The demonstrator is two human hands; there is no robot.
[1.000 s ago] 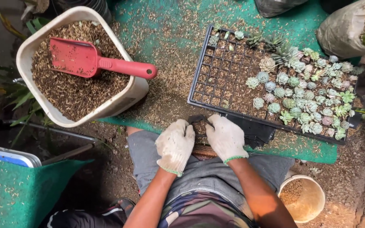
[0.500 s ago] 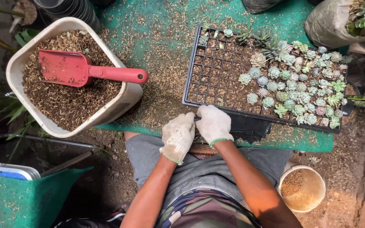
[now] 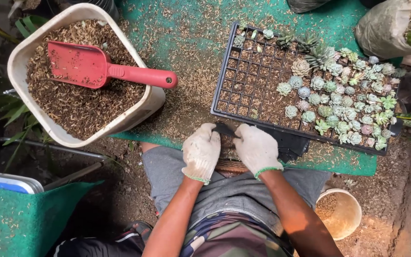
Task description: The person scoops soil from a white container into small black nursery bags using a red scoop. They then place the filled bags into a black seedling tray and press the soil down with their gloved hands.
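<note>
Both gloved hands grip a small black pot (image 3: 225, 129) between them: left hand (image 3: 201, 152) closed on its left side, right hand (image 3: 257, 149) on its right. The pot sits just at 6 o'clock of the black seedling tray (image 3: 243, 66), which is part-filled with succulents (image 3: 343, 100). At 10 o'clock, a red scoop (image 3: 96, 69) lies in a cream tub (image 3: 29, 47) of husk mix.

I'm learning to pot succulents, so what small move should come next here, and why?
Probably steady the small black pot and reach for the red scoop. The left hand and right hand both hold the pot, which looks barely filled, and the scoop lies in the tub of potting mix.
</note>
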